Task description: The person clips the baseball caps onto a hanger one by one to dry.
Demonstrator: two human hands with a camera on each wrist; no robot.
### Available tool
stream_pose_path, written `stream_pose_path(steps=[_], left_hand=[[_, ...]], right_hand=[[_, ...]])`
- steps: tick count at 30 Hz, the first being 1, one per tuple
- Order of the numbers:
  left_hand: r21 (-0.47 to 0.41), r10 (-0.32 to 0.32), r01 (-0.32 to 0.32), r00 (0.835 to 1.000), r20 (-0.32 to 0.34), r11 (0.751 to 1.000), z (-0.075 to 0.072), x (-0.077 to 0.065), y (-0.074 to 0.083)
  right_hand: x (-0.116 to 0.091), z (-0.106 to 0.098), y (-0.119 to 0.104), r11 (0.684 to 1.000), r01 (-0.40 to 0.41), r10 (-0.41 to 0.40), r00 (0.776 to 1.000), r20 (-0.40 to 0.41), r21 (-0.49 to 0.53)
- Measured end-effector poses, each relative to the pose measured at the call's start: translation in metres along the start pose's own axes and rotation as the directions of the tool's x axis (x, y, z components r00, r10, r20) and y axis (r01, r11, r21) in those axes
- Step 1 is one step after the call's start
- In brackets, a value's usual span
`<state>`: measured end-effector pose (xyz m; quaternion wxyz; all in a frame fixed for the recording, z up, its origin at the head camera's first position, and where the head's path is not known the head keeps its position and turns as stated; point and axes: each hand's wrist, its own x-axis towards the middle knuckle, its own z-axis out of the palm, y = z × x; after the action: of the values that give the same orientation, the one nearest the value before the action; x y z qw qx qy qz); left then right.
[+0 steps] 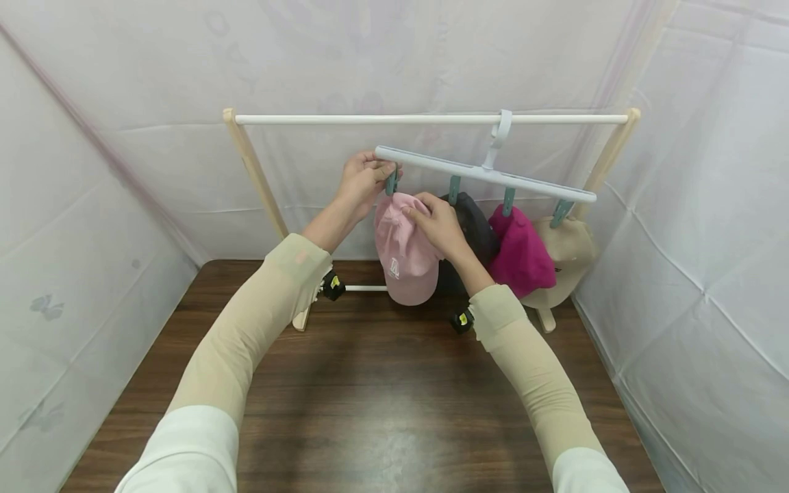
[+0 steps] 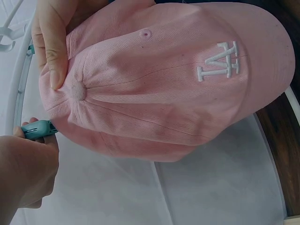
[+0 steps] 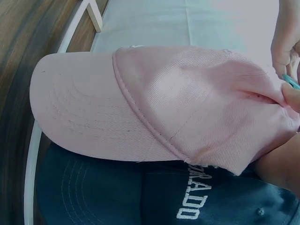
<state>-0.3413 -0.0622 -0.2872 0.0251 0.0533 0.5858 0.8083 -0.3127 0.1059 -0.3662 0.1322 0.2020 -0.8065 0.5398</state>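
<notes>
A pink baseball cap [image 1: 407, 253] with white embroidered letters hangs brim down below the left end of a white clip hanger [image 1: 444, 166]. My right hand [image 1: 439, 226] pinches its crown near the top button, thumb in front. At the hanger's left end, my left hand [image 1: 364, 181] pinches a green clip [image 1: 391, 181]. In the left wrist view the clip [image 2: 40, 130] meets the edge of the cap's crown. Just right of the pink cap hangs a dark cap [image 3: 103, 192] with white lettering, partly hidden behind it.
A magenta cap [image 1: 520, 253] and a beige cap [image 1: 564, 257] hang from clips farther right. The hanger tilts down to the right, hooked over the white rail [image 1: 370, 120] of a wooden-legged rack. Beneath is a dark wooden table [image 1: 382, 411], with pale fabric walls [image 1: 111, 205] around it.
</notes>
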Motion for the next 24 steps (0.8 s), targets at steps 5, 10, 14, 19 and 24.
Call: stream_pose_path(steps=[5, 10, 14, 19, 24], left_hand=[[0.008, -0.002, 0.002, 1.000, 0.007, 1.000, -0.001, -0.001, 0.000], [0.000, 0.002, -0.002, 1.000, 0.027, 1.000, -0.001, -0.002, -0.002], [-0.018, 0.013, -0.013, 0.999, 0.032, 1.000, -0.001, -0.004, -0.003], [-0.041, 0.005, -0.003, 0.999, 0.049, 0.999, 0.000, -0.006, -0.002], [-0.026, 0.000, 0.002, 0.998, 0.069, 1.000, 0.001, -0.007, 0.000]], right_hand=[[0.001, -0.002, -0.001, 1.000, 0.011, -0.010, 1.000, 0.004, -0.021], [0.003, -0.007, -0.004, 0.999, 0.026, -0.025, 0.999, 0.041, -0.021], [0.004, -0.013, -0.009, 0.999, 0.035, -0.032, 0.988, 0.152, -0.015], [0.007, -0.016, -0.011, 0.995, 0.061, -0.046, 0.984, 0.172, -0.085], [0.006, -0.013, -0.012, 0.985, 0.100, -0.091, 0.994, 0.068, -0.144]])
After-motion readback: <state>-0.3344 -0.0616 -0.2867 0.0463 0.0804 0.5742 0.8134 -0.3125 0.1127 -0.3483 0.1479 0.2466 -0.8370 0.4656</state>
